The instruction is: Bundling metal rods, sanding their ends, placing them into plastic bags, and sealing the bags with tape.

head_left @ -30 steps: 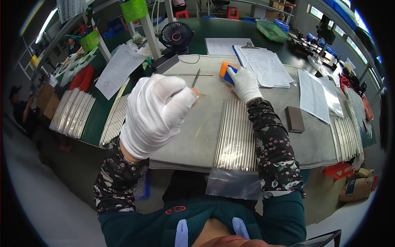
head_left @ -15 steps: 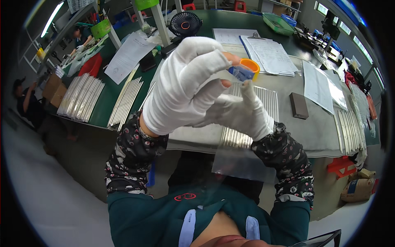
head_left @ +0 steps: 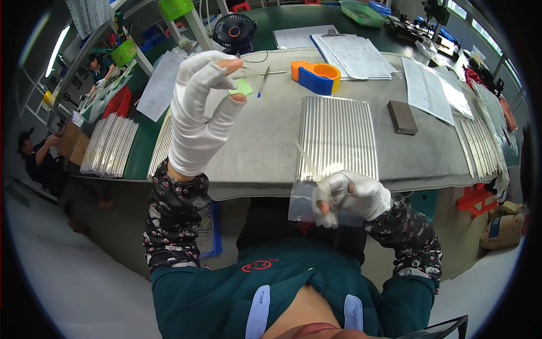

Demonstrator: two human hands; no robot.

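Note:
My left hand [head_left: 200,116], in a white glove with bare thumb and index tips, is raised over the left part of the table. Its thumb and index are apart, and nothing shows between them. My right hand [head_left: 353,196], gloved too and a little blurred, is curled at the table's front edge over a clear plastic bag [head_left: 301,204]. From its fingers a translucent strip of tape [head_left: 307,158] trails up over a row of silver metal tubes [head_left: 339,133]. Behind the tubes an orange and blue tape dispenser [head_left: 317,79] rests on the grey table cover.
A dark rectangular block [head_left: 402,117] lies right of the tubes. Papers on a clipboard [head_left: 355,56] and a small black fan [head_left: 234,32] are farther back. More silver tubes [head_left: 110,146] lie at the left, others at the right. A blue pen [head_left: 263,82] lies near my left hand.
The tape dispenser, held up before, now sits on the table. My hands have separated: the left moved leftward, the right came down toward the front edge with the strip.

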